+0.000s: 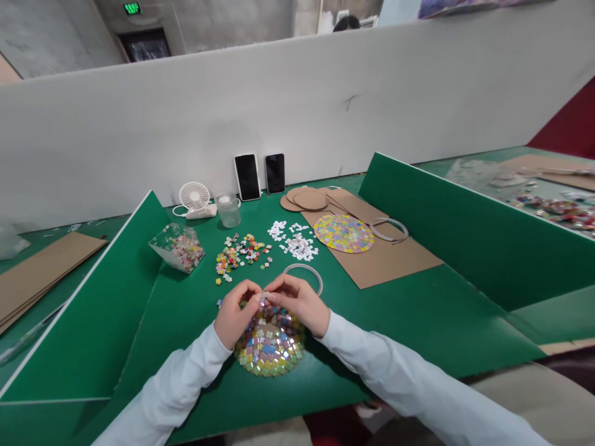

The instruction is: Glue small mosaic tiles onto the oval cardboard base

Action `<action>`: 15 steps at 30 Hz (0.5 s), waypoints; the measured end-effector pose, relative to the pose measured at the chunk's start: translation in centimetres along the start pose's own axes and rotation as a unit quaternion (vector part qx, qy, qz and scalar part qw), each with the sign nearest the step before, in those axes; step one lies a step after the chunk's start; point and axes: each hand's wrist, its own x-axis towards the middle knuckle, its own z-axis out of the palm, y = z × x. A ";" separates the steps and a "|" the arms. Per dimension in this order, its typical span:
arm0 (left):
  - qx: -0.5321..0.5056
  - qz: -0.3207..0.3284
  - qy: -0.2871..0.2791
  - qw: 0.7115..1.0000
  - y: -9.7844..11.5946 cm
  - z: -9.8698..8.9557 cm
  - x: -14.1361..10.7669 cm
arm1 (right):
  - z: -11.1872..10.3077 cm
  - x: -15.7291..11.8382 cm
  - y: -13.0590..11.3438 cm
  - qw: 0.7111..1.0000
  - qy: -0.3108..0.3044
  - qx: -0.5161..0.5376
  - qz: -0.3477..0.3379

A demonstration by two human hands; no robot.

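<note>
Just above a round mosaic (270, 356) covered in shiny yellow, green, pink and blue tiles, my two hands meet at the fingertips. My left hand (238, 314) is closed in a pinch, and my right hand (301, 303) pinches from the other side. Between them shows a small pale tile (264, 296), partly hidden by the fingers. The mosaic's upper part is covered by my hands. Behind my right hand lies a clear ring (312, 271). Loose coloured tiles (238, 253) and white tiles (300, 246) are spread in heaps beyond my hands.
A tile-filled clear bag (182, 249), a white fan (194, 197), a glass cup (229, 212) and two phones (247, 177) stand behind. Right of centre, another round mosaic (344, 233) and ring (389, 220) rest on cardboard (390, 266). Green side panels (446, 229) flank the table.
</note>
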 end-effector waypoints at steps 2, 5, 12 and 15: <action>-0.054 -0.030 -0.011 0.998 -0.1 0.0 0.1 | 0.0 0.1 0.1 0.998 0.004 0.050 0.031; -0.132 -0.077 -0.028 0.988 -0.3 0.0 0.3 | 0.0 0.1 0.3 0.992 0.000 0.109 0.065; -0.246 -0.107 -0.002 0.963 -0.8 -0.7 0.6 | -0.9 0.5 0.0 0.988 0.027 0.125 0.083; -0.251 -0.113 -0.018 0.961 -0.8 -0.8 0.6 | -1.1 0.7 0.0 0.992 0.029 0.100 0.077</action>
